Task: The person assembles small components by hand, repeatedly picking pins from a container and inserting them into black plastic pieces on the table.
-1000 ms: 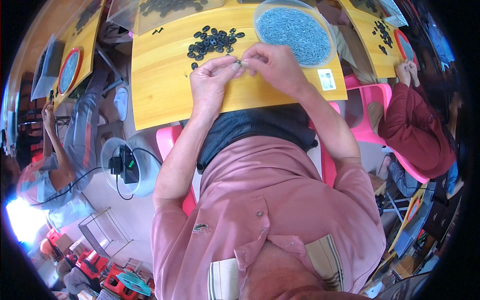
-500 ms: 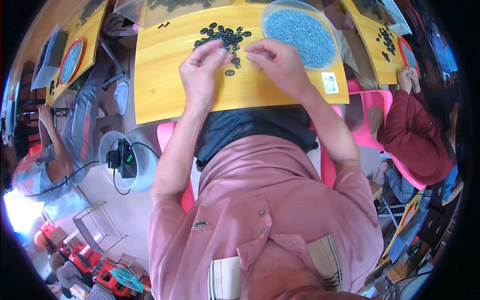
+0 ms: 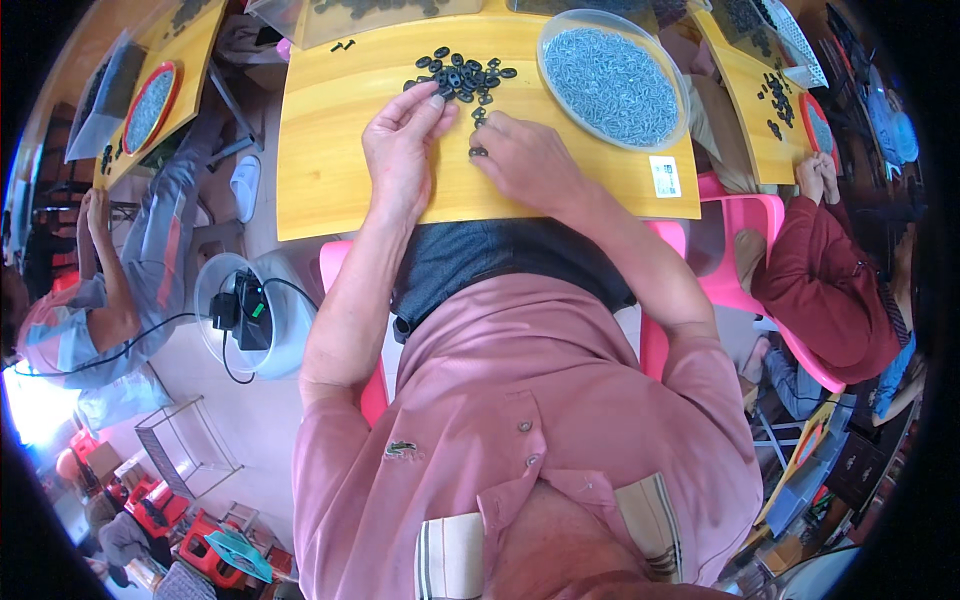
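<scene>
While your left hand (image 3: 403,150) reaches the near edge of the washers (image 3: 462,76), its fingers are drawn together, thumb and forefinger pinching one small black ring from the pile. These are flat, dark, round pieces (each with a hole), heaped loosely just beyond your fingertips on the yellow board (image 3: 330,150). Your right hand (image 3: 525,160) lies knuckles up, fingers curled onto a lone washer beside the thumb; its grip is hidden. A bowl (image 3: 612,80) of grey pins sits beyond that hand.

A yellow wooden counter (image 3: 330,150) stands over a pale floor (image 3: 200,400). Pink plastic chairs (image 3: 745,215) sit at its near edge. A white bucket (image 3: 225,345) and a wire rack (image 3: 185,445) rest on the floor, left. Bright daylight glares at far left.
</scene>
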The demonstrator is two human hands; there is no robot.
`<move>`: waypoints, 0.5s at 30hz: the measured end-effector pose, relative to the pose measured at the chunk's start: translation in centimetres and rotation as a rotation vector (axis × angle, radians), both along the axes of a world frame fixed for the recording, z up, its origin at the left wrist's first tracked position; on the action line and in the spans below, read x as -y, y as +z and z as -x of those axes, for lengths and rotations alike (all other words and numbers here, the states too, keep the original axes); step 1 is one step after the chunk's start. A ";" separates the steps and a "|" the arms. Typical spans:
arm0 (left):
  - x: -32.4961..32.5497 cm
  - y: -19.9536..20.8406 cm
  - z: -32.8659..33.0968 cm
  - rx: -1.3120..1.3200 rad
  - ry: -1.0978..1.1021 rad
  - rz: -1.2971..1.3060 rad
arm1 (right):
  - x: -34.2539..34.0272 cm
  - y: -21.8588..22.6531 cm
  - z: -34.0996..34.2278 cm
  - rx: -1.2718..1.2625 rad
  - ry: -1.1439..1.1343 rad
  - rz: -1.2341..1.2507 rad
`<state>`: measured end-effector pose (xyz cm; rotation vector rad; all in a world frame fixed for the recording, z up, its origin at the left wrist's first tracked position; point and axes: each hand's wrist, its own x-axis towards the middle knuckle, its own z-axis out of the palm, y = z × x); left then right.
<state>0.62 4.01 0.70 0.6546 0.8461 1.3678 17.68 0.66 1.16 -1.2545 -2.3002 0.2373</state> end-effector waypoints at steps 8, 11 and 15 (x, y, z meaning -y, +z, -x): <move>0.6 0.0 -0.5 0.027 -0.078 0.030 | 0.2 1.0 -1.2 -0.177 -0.024 0.096; 0.8 0.0 -0.7 0.039 -0.110 0.039 | -0.2 2.1 -2.3 -0.478 -0.120 0.536; 1.4 0.3 -1.2 0.109 -0.165 0.055 | -1.1 2.2 -3.3 -1.050 -0.028 0.908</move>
